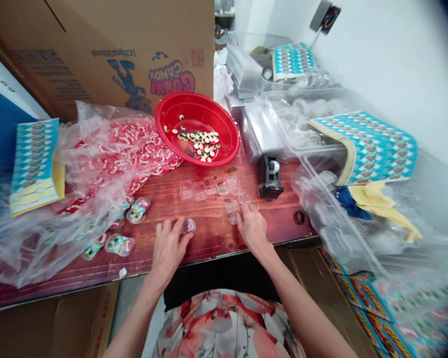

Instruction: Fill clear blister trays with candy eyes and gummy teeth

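My left hand [168,247] lies flat on the red-brown wooden table [209,233], fingers spread, fingertips touching a small clear plastic blister shell [188,226]. My right hand [251,226] rests palm down to the right, fingers on two more empty clear shells [232,207]. A row of several empty clear shells [210,188] lies beyond both hands. Behind them a tilted red plastic bowl [179,115] holds several eyeball-shaped gummy candies [200,142].
A clear bag of red-and-white candies [112,159] spreads at left, with filled blister packs [120,244] near the table's front edge. A black tape dispenser [270,175] stands right of the shells. Printed card sheets [373,144], clear trays and a large cardboard box [108,49] crowd the back.
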The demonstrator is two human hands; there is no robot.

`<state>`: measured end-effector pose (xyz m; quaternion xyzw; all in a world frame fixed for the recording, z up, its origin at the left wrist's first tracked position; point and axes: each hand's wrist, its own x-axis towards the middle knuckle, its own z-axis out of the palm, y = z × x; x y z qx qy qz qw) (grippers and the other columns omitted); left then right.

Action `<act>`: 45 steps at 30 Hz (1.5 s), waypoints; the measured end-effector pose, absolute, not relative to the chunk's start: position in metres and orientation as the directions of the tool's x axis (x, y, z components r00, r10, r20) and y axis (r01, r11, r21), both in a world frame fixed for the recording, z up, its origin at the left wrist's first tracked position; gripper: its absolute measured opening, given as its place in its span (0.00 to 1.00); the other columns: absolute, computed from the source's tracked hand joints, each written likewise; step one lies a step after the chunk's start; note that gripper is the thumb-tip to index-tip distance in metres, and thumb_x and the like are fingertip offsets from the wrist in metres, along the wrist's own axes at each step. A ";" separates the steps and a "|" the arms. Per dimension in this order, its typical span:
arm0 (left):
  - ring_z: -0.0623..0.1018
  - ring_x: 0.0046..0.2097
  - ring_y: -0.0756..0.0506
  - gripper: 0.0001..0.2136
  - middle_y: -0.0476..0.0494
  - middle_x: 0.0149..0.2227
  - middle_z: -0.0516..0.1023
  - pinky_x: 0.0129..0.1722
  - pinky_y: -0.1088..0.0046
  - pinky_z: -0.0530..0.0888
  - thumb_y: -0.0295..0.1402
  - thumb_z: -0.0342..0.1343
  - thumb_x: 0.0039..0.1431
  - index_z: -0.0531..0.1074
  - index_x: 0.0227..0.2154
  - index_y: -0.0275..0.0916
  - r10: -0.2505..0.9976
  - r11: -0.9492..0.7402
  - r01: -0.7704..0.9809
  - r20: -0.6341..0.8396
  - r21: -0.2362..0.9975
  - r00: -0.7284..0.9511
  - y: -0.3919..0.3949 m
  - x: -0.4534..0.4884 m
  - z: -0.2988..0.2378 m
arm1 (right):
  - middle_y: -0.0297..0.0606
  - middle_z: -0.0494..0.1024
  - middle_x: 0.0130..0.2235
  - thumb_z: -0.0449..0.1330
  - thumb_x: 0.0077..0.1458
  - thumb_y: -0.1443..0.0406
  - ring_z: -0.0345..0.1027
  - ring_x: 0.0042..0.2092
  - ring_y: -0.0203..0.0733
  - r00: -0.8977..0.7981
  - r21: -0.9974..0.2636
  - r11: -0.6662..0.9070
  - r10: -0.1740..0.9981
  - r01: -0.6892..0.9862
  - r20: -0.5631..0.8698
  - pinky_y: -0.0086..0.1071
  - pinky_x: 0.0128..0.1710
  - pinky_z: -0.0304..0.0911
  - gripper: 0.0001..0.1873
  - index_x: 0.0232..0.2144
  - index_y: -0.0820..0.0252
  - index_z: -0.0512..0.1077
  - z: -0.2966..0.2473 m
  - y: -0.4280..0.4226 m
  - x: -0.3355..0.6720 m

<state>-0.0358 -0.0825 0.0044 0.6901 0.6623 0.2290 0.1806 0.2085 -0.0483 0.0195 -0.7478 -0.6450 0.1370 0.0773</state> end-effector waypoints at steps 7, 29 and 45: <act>0.73 0.49 0.35 0.19 0.33 0.48 0.75 0.53 0.51 0.70 0.38 0.56 0.59 0.76 0.51 0.36 1.000 0.017 0.786 -0.016 0.619 -0.009 -0.086 -0.045 -0.005 | 0.47 0.77 0.46 0.54 0.63 0.66 0.72 0.41 0.45 -0.064 -0.554 0.023 0.996 0.832 -0.055 0.32 0.39 0.64 0.12 0.42 0.61 0.76 0.018 -0.072 0.171; 0.77 0.45 0.43 0.26 0.37 0.50 0.80 0.41 0.72 0.73 0.49 0.64 0.52 0.77 0.50 0.38 0.867 0.495 -0.081 -0.486 0.865 0.113 -0.090 -0.007 0.017 | 0.25 0.67 0.15 0.63 0.50 0.57 0.54 0.14 0.29 -0.133 -0.941 -0.306 0.948 -0.145 -0.288 0.24 0.15 0.50 0.12 0.30 0.62 0.74 0.014 -0.073 0.143; 0.74 0.36 0.49 0.30 0.42 0.40 0.80 0.34 0.76 0.71 0.50 0.69 0.43 0.77 0.47 0.36 0.850 0.523 -0.082 -0.526 0.849 -0.021 -0.091 -0.008 0.021 | 0.35 0.76 0.26 0.57 0.57 0.63 0.67 0.25 0.36 -0.071 -0.940 -0.058 0.994 0.336 -0.087 0.27 0.27 0.62 0.11 0.30 0.60 0.78 0.014 -0.055 0.157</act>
